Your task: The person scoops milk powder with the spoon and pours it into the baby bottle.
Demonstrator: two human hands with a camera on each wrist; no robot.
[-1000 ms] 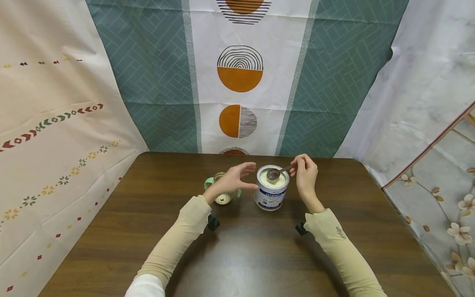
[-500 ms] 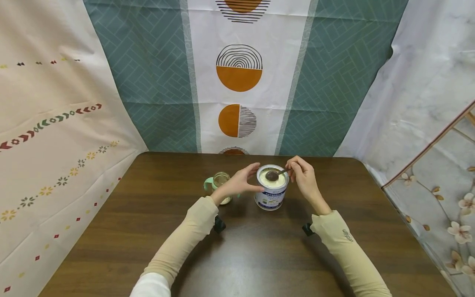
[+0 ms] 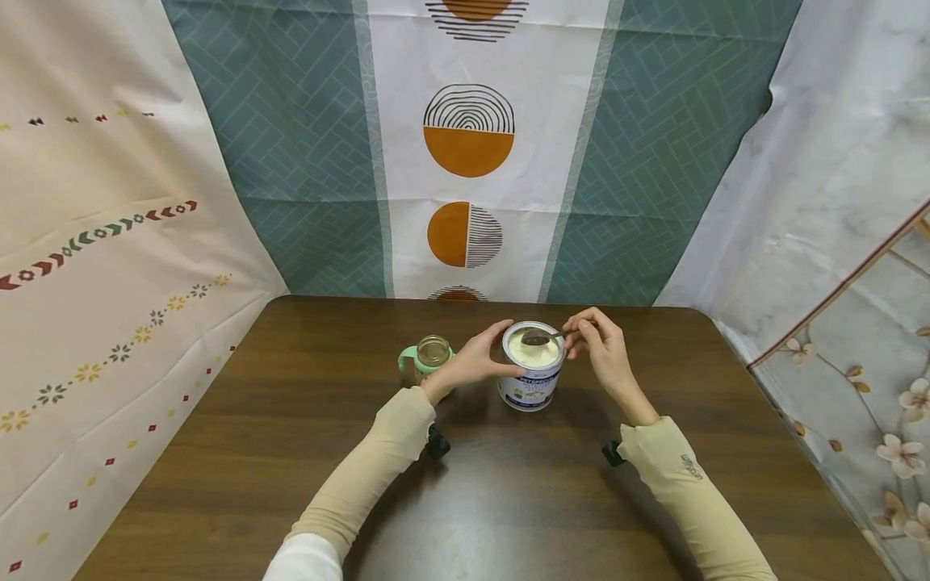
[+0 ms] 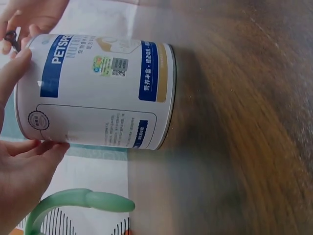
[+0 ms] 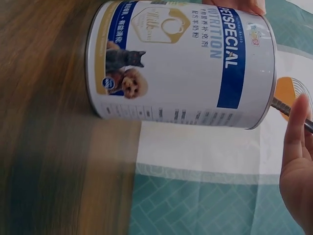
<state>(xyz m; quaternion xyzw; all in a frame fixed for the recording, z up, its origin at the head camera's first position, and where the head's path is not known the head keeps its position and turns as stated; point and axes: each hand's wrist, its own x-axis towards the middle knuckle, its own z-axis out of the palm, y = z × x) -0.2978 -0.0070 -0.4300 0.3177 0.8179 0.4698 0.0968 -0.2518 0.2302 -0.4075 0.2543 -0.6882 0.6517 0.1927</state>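
Note:
A white and blue tin of pet milk powder (image 3: 529, 391) stands upright and lidless on the table, filled near the top with pale powder (image 3: 525, 355). My left hand (image 3: 474, 361) grips its upper left side, thumb in front and fingers behind; the left wrist view shows the fingertips (image 4: 57, 149) against its wall. My right hand (image 3: 605, 349) pinches the handle of a dark spoon (image 3: 536, 339), whose bowl lies over the powder inside the rim. In the right wrist view, the spoon's handle (image 5: 280, 105) emerges past the tin's rim; its bowl is hidden there.
Left of the tin stands a glass jar (image 3: 433, 350) with a green handle (image 3: 407, 356), partly behind my left hand. The brown wooden table (image 3: 494, 500) ends at a patterned cloth backdrop (image 3: 468, 153).
My left hand has moved right from beside the tin and taken hold of it. The spoon's bowl has tilted over the powder, and my right wrist has shifted right and nearer.

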